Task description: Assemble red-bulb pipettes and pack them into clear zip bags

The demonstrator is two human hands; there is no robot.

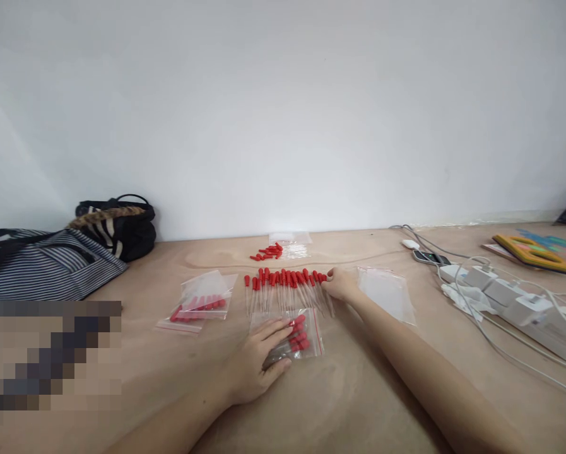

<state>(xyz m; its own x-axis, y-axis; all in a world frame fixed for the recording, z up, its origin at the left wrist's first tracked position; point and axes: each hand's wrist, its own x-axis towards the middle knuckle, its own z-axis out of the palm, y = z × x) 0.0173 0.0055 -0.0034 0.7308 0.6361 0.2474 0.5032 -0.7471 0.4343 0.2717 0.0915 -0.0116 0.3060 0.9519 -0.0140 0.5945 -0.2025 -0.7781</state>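
Observation:
My left hand lies with fingers stretched over a clear zip bag that holds several red-bulbed droppers. Beyond it, a row of glass droppers with red rubber bulbs is spread on the table, tips toward me. At the right end of that row my right hand has its fingertips closed around a dropper's red bulb. Filled zip bags overlap to the left, red bulbs showing through them. Flat clear zip bags are stacked beside my right forearm.
Loose red bulbs and clear glass tubes lie near the wall. A striped bag and a black bag stand at left. At right are a white power strip with cables, a phone and a yellow frame-like object.

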